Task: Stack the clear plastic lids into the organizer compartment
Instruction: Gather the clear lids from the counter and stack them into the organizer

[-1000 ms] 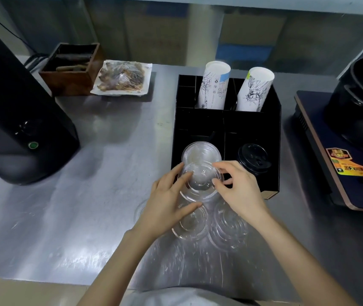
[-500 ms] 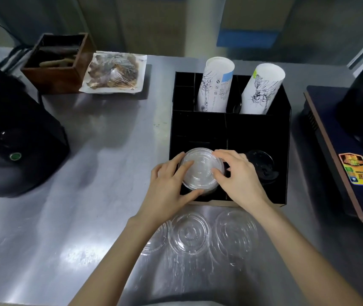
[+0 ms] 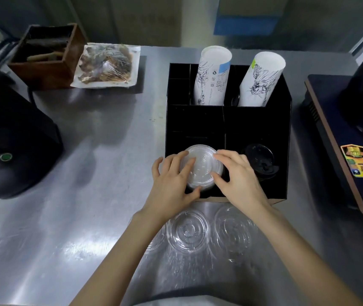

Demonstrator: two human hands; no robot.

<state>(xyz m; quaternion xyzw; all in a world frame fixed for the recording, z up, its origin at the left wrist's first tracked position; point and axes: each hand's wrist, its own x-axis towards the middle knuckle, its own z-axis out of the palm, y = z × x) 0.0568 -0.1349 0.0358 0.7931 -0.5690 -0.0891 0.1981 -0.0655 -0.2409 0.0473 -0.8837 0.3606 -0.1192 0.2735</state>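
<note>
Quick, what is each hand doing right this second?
Left hand: closed on the clear lid, over the organizer.
Right hand: closed on the same lid.

Lid goes into the box
Both hands now hold the clear lid [image 3: 203, 168] over the organizer [image 3: 282, 138] slot, up from the desk [image 3: 87, 217].

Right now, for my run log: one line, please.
both hands: left hand, right hand | hold clear lid | over organizer front-left compartment | loose lids remain
</note>
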